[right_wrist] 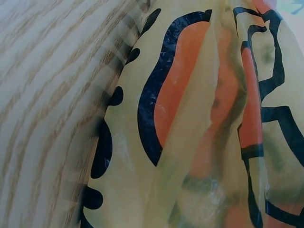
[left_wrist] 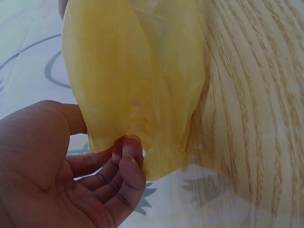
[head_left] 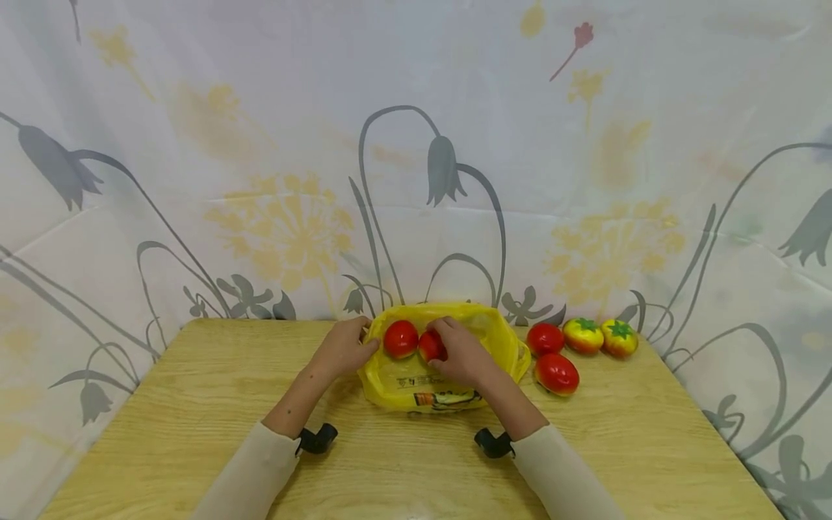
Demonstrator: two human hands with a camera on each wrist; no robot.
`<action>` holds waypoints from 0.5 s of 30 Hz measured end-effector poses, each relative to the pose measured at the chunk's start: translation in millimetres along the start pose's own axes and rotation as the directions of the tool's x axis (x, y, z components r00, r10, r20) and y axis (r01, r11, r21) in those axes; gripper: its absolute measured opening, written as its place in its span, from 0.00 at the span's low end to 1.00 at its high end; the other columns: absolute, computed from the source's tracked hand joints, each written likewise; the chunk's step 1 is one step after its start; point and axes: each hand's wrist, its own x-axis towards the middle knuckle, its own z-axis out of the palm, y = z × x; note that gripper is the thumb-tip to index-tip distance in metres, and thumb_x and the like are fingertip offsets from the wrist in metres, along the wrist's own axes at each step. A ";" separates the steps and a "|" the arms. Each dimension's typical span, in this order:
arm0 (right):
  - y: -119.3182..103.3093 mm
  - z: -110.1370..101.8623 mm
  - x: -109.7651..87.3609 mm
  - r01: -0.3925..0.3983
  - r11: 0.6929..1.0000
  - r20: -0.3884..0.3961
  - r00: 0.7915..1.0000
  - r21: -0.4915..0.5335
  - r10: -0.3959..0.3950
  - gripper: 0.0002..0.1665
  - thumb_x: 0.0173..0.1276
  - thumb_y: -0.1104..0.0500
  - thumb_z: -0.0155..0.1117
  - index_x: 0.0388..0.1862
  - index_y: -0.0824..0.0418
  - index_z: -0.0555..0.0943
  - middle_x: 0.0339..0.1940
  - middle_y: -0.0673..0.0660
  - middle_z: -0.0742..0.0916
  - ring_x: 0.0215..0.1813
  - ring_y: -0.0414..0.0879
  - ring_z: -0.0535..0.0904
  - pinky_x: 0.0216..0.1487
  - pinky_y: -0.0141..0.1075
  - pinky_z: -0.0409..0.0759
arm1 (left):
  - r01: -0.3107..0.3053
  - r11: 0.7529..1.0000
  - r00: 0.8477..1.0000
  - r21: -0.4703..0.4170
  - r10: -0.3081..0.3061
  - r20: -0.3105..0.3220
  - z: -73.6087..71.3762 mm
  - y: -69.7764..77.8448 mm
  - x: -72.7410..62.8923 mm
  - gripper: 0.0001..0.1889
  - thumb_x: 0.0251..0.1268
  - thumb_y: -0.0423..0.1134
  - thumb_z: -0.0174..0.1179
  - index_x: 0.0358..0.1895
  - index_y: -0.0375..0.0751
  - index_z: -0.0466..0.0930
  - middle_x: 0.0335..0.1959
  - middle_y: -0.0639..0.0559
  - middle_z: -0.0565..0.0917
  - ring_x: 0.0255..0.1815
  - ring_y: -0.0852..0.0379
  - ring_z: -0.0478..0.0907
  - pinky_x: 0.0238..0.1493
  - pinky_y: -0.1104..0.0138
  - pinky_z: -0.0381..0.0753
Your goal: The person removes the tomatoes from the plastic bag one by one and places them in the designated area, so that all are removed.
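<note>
The left hand (head_left: 342, 348) pinches the left edge of a yellow plastic bag (head_left: 388, 386) on the table (head_left: 247, 375). The right hand (head_left: 463, 352) has its grip curled round a red fruit (head_left: 431, 347) inside the bag, beside another glossy fruit (head_left: 400, 339); four more fruits (head_left: 557, 374) lie to the right.

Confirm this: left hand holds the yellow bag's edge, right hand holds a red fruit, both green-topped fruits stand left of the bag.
One slip: the head view shows the green-topped fruits right of the yellow bag, not left. The rest stands: left hand holding its edge, right hand holding a red fruit.
</note>
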 end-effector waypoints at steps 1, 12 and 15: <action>0.5 0.4 -0.4 0.001 1.000 -0.002 1.000 -0.004 -0.001 0.33 0.66 0.63 0.79 0.67 0.64 0.77 0.65 0.63 0.81 0.61 0.58 0.80 0.64 0.53 0.82 | 0.000 1.000 1.000 0.000 0.000 0.002 0.2 0.1 -0.2 0.19 0.74 0.37 0.62 0.60 0.28 0.81 0.33 0.46 0.83 0.28 0.55 0.73 0.33 0.63 0.75; 1.5 -3.6 -3.3 0.007 1.000 -0.017 1.000 -0.008 -0.007 0.35 0.66 0.63 0.78 0.70 0.67 0.76 0.66 0.64 0.81 0.61 0.59 0.80 0.63 0.54 0.82 | -0.008 1.000 1.000 0.014 0.009 -0.005 -0.8 -0.6 -0.2 0.17 0.74 0.37 0.62 0.58 0.29 0.82 0.37 0.44 0.86 0.31 0.54 0.76 0.35 0.62 0.79; 1.2 -5.9 -4.6 0.014 1.000 -0.017 1.000 -0.017 -0.014 0.35 0.66 0.62 0.77 0.70 0.67 0.76 0.65 0.64 0.81 0.60 0.59 0.81 0.62 0.54 0.83 | -0.009 1.000 1.000 0.013 0.009 -0.004 -0.5 -1.5 -0.5 0.18 0.74 0.37 0.62 0.58 0.29 0.82 0.38 0.43 0.86 0.32 0.53 0.77 0.36 0.62 0.79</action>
